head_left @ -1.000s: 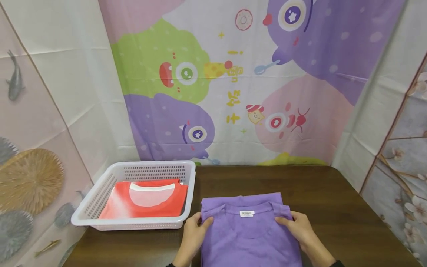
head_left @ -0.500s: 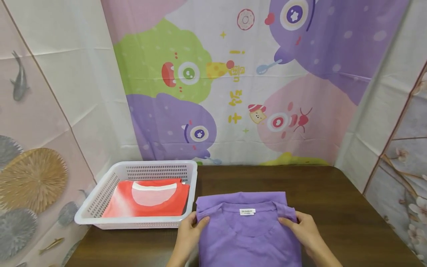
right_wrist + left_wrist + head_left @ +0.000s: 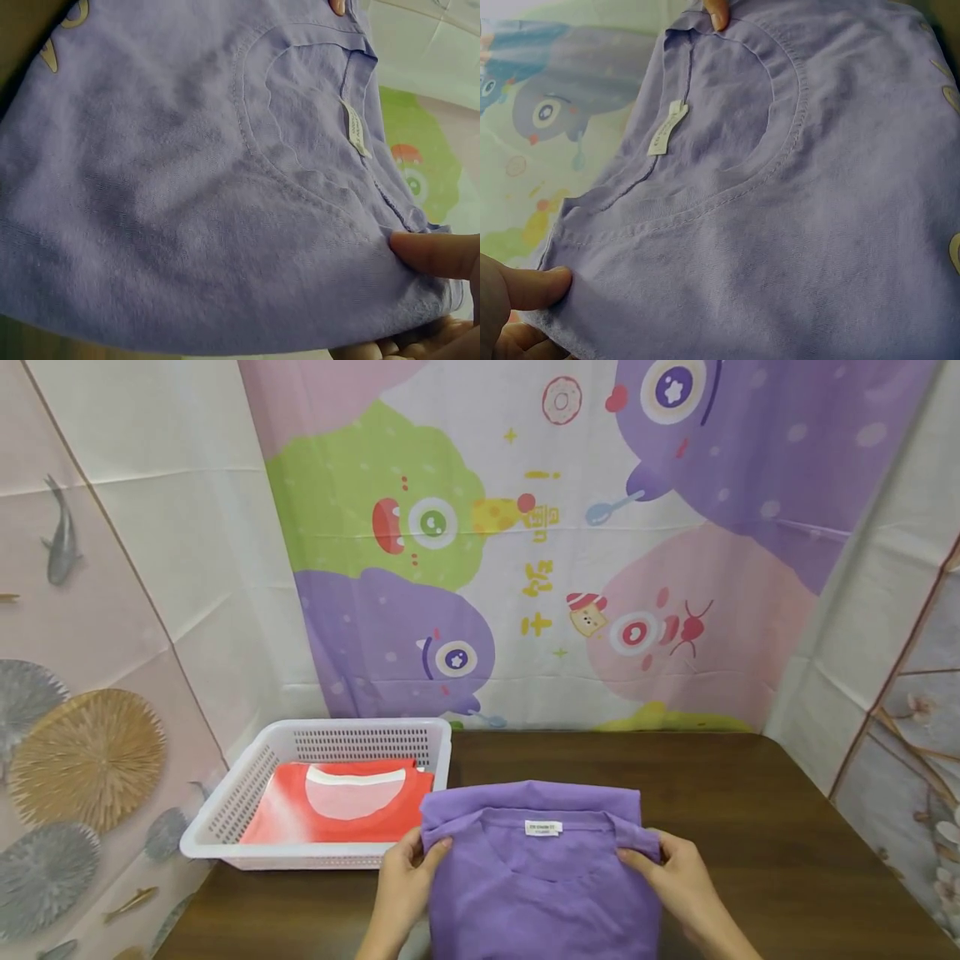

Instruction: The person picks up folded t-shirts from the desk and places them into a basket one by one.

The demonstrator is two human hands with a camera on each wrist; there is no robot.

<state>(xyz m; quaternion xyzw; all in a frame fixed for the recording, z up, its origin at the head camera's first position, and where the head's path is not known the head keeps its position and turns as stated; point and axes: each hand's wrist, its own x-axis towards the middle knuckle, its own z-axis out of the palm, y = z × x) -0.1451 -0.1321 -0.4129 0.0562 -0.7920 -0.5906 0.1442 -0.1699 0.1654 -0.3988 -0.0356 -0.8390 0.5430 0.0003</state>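
A folded purple T-shirt (image 3: 540, 893) spans the space between my two hands at the front of the head view. Its round neckline with a white label (image 3: 543, 828) faces up. My left hand (image 3: 408, 872) pinches the left shoulder, thumb on top and fingers underneath. At the right shoulder my right hand (image 3: 671, 868) grips the cloth the same way. In the right wrist view the shirt's lower edge hangs in a curve, and the fingers of the right hand (image 3: 427, 341) show beneath the fabric. Part of a light printed design (image 3: 951, 97) shows on the shirt front in the left wrist view.
Left of the shirt stands a white perforated basket (image 3: 300, 852) holding a folded red garment (image 3: 337, 806) with a pink and white print. Both are on a dark brown table (image 3: 750, 802). A cartoon-printed curtain (image 3: 555, 693) hangs behind the table, with patterned cloth walls at both sides.
Both hands have carried the purple shirt a little up and leftward toward the basket, and its left shoulder now overlaps the basket's right edge in the head view. The head view has shifted slightly.
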